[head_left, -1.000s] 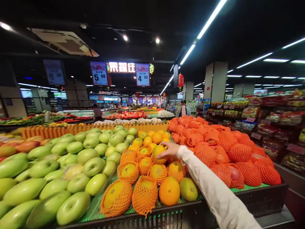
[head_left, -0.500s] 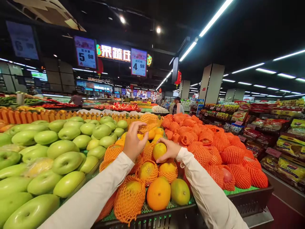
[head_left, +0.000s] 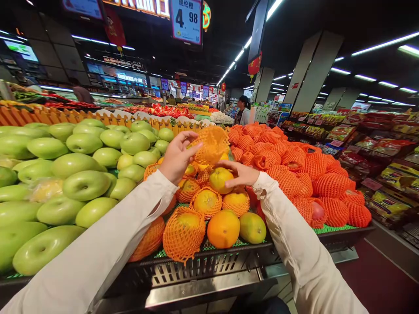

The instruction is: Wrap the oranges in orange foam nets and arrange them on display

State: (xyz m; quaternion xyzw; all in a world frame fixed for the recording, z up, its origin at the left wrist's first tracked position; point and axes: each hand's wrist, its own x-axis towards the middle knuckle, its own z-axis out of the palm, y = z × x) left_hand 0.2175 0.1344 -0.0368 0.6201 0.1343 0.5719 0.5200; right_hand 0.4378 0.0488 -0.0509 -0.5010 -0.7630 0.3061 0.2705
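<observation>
From 3 o'clock, right hand (head_left: pixel 245 174) clasps an orange (head_left: pixel 219 180); at its 12 o'clock, left hand (head_left: pixel 178 158) pinches a net (head_left: pixel 213 144).

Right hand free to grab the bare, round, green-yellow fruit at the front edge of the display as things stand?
Probably not: the right hand already has its thumb and fingers around a round, smooth yellow fruit. Otherwise the way looks free; nothing covers the green-yellow fruit from above.

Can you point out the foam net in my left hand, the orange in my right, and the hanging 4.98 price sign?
Foam net (head_left: pixel 212 146): head view, middle of its mesh.
Orange (head_left: pixel 219 180): head view, middle of its peel.
Price sign (head_left: pixel 186 22): head view, middle of its front.
</observation>
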